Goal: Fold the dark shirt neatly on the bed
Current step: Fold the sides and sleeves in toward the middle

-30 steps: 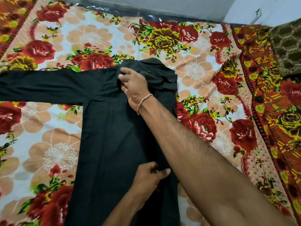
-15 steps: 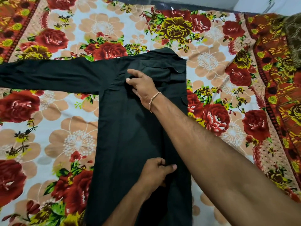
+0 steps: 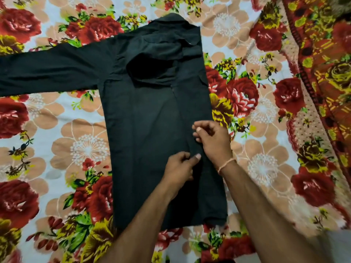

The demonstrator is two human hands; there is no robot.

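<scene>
both hands work low on the dark shirt [image 3: 148, 130], which lies flat across the flowered bed [image 3: 57, 149] with its collar toward the far edge. one side looks already turned in along a straight right edge, probably to make a narrow panel, while the other sleeve [image 3: 47, 69] is spread out to the left, not yet folded. the right hand [image 3: 210, 141] hovers with loosely curled fingers over the folded-in edge, holding nothing i can make out; the left hand [image 3: 180, 168], just beside it, seems to pinch the cloth between thumb and fingers, likely steadying or tidying that crease.
</scene>
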